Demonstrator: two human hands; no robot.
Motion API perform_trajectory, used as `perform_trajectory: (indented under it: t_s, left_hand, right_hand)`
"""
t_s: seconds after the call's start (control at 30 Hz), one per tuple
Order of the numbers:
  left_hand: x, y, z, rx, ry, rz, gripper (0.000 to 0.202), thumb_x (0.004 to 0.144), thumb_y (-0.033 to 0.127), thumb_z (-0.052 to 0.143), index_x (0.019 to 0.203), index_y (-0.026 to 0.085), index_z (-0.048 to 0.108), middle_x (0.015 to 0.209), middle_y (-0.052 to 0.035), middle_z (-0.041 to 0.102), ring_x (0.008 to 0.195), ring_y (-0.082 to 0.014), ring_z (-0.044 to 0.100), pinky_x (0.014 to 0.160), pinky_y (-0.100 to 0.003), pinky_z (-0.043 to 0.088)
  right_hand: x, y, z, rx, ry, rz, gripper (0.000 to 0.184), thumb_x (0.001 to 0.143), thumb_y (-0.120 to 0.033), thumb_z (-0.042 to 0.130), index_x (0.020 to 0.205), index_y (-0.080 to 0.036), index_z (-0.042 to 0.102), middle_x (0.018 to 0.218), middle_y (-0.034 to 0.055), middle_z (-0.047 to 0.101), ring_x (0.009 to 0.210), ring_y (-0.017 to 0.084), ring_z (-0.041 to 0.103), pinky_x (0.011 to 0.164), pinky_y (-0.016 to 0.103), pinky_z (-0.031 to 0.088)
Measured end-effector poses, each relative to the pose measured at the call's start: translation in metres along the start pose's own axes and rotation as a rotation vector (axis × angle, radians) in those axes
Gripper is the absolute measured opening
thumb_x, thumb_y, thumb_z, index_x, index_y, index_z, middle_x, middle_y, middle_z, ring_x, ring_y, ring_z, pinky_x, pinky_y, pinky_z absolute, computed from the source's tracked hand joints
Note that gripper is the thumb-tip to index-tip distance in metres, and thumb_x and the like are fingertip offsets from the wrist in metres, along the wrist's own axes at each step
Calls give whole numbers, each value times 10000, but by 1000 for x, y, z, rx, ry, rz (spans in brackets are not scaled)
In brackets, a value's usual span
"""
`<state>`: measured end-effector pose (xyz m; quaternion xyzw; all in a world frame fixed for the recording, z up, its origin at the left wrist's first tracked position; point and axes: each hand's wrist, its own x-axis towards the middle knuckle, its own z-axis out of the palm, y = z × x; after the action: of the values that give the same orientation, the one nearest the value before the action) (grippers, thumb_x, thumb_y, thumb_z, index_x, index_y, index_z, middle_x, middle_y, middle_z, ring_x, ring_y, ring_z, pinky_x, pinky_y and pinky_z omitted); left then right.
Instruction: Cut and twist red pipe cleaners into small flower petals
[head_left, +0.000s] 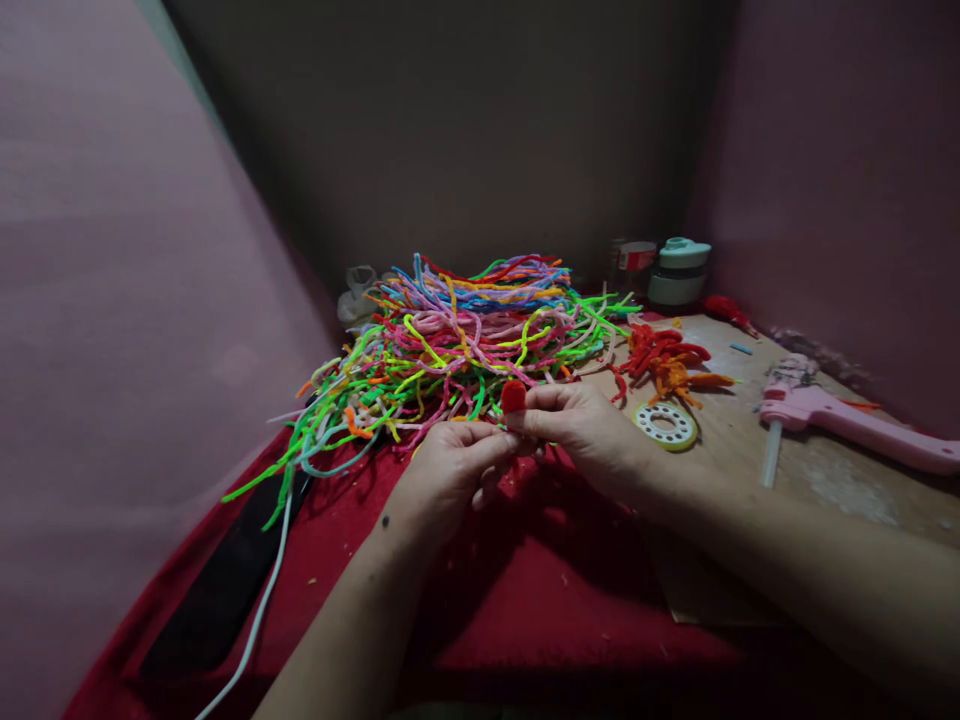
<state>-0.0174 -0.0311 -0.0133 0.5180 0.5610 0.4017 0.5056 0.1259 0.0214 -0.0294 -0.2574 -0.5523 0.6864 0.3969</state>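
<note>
My left hand (450, 468) and my right hand (581, 425) meet over the red cloth (525, 580), fingers pinched together. Between their fingertips is a small red pipe-cleaner piece (514, 397), bent into a loop or bud; both hands grip it. Just behind them lies a big heap of pipe cleaners (457, 340) in green, pink, yellow, orange and blue. To the right of the heap are finished red and orange pipe-cleaner pieces (667, 362).
A pink glue gun (840, 415) lies on the brown board (825, 470) at right, near a yellow-white perforated ring (666, 426). Jars and a lidded container (679, 272) stand at the back. A white cable (259, 610) and a dark strip (217, 600) run along the left.
</note>
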Motion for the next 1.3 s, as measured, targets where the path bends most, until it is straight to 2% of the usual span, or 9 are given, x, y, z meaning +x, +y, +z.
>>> perform_trajectory:
  t_s: [0.1, 0.23, 0.4, 0.53, 0.77, 1.0, 1.07, 1.17, 1.3]
  left_hand:
    - [0, -2, 1, -2, -16, -4, 312, 706, 377, 633, 518, 142, 549, 388, 44, 407, 358, -49, 308, 387, -208, 205]
    - [-1, -1, 4, -40, 50, -4, 248, 695, 366, 634, 610, 134, 607, 397, 48, 413, 356, -50, 295, 374, -202, 200]
    - [-2, 1, 7, -46, 78, -3, 270, 680, 375, 655, 581, 141, 562, 415, 54, 413, 362, -42, 297, 378, -194, 193]
    - [-1, 0, 4, -55, 40, -3, 278, 680, 391, 657, 589, 145, 563, 411, 55, 412, 362, -46, 311, 379, -194, 216]
    - [2, -5, 2, -99, 25, 11, 240, 706, 369, 626, 673, 131, 623, 448, 54, 399, 375, -51, 293, 378, -202, 215]
    - [0, -3, 3, -60, 19, 62, 259, 762, 384, 582, 657, 148, 604, 486, 49, 392, 424, -62, 299, 417, -212, 228]
    - [-1, -2, 5, 26, 57, 91, 255, 762, 392, 586, 675, 153, 614, 493, 45, 418, 442, -69, 319, 435, -214, 242]
    - [-1, -2, 9, 201, 203, 173, 232, 749, 368, 604, 678, 149, 633, 543, 26, 491, 492, -79, 384, 483, -210, 297]
    - [-1, -6, 13, 416, 363, 396, 163, 764, 281, 582, 674, 155, 635, 646, -2, 572, 613, -113, 499, 605, -218, 382]
  right_hand:
    - [1, 1, -1, 13, 39, 22, 248, 659, -341, 690, 579, -143, 563, 518, -31, 511, 483, 69, 416, 501, 235, 305]
    - [1, 3, -1, 24, -2, 73, 248, 656, -354, 702, 638, -136, 583, 567, -17, 536, 486, 67, 419, 494, 233, 301]
    - [1, 5, 0, 38, 1, 43, 255, 651, -361, 698, 624, -124, 607, 547, -17, 509, 496, 71, 406, 512, 240, 298]
    - [0, 2, 1, 84, 37, 17, 261, 613, -359, 723, 620, -122, 614, 546, -27, 506, 495, 65, 388, 513, 241, 279]
    - [0, 1, 0, 66, -17, 5, 241, 676, -344, 684, 624, -123, 605, 539, -17, 535, 493, 69, 431, 503, 236, 284]
    - [3, 4, -3, 157, -33, 7, 225, 651, -305, 717, 640, -119, 590, 540, -24, 537, 481, 60, 431, 496, 230, 283]
    - [5, 6, -3, 180, -4, 28, 236, 631, -305, 733, 642, -125, 580, 541, -28, 532, 472, 59, 423, 490, 230, 277]
    - [7, 8, -4, 223, 30, 62, 251, 585, -279, 763, 634, -129, 568, 556, -28, 534, 481, 61, 432, 497, 230, 289]
    - [4, 6, 0, 240, 11, 46, 207, 592, -241, 756, 674, -112, 618, 584, -16, 550, 523, 68, 459, 538, 236, 316]
